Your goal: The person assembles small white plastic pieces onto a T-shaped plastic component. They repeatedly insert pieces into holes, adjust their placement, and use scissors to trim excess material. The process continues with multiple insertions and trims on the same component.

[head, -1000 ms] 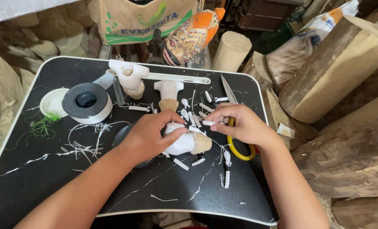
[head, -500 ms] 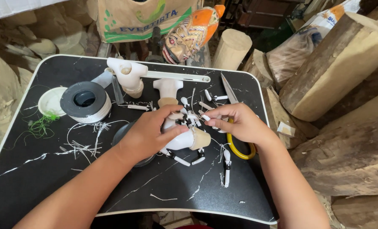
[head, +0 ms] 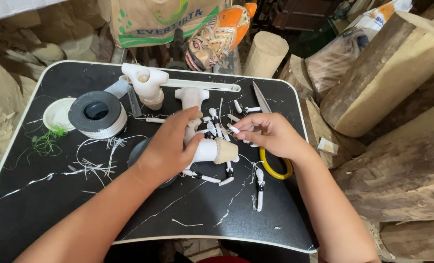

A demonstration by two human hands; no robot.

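My left hand (head: 171,146) grips a white carved wooden figure (head: 212,150) that lies on the black table (head: 56,209), its raw wooden end pointing right. My right hand (head: 268,134) pinches a small white peg (head: 234,130) between thumb and fingers, just above and right of the figure. Several more small white pegs (head: 258,187) lie scattered around both hands.
A grey roll of cord (head: 98,114) and a white lid (head: 58,114) sit at the left, with green and white thread scraps. Two white carved pieces (head: 146,85) and a knife (head: 261,97) lie at the back. A yellow ring (head: 275,168) lies right. Logs (head: 387,73) crowd the right.
Both hands and the white figure have shifted slightly toward the back of the table. My right hand now pinches a small white peg closer to the figure.
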